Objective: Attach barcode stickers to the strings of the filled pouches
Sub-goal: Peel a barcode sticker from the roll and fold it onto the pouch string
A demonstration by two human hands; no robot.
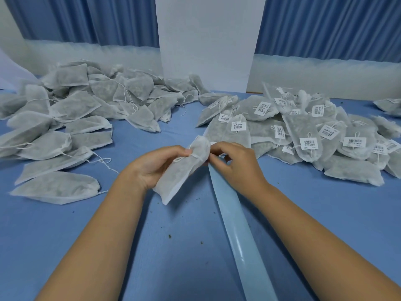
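Observation:
My left hand (156, 164) grips a white filled pouch (184, 170) near its tied neck, above the middle of the blue table. My right hand (236, 164) pinches at the neck of that pouch, where a small white sticker edge (213, 143) shows just above its fingers; the string there is mostly hidden by them. Under my right hand a long pale-blue sticker backing strip (236, 231) runs toward me. A heap of pouches without stickers (76, 114) lies at the left. At the right, a heap of pouches with barcode stickers (303, 135) on their strings spreads out.
The blue table (152, 246) carries small dark crumbs near the strip. A white panel (206, 44) stands at the back centre, with blue curtains (86, 18) behind both heaps. Loose strings trail from the left heap onto the table.

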